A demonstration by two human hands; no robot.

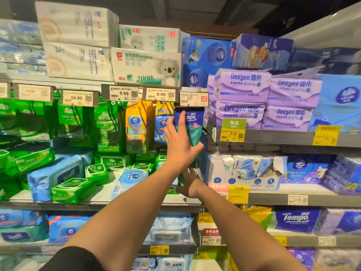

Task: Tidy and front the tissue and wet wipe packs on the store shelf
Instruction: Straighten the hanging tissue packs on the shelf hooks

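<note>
A dark blue and teal Tempo wipe pack [193, 125] stands upright at the right end of the middle shelf bay, under a price tag [193, 98]. My left hand [180, 145] lies flat against its front, fingers straight and spread, thumb out to the right. My right hand [188, 185] reaches in below it, at the foot of the pack. Its fingers are hidden behind my left wrist. Left of the pack stand blue Vinda packs [163, 126] and yellow Vinda packs [136, 126].
Green wipe packs [107, 126] fill the left of this bay; more green packs and a blue Tempo pack [56, 173] lie tilted on the shelf board [97, 202]. Purple Deeyeo tissue packs [242, 85] sit on the right-hand shelf. Large tissue bundles are stacked above.
</note>
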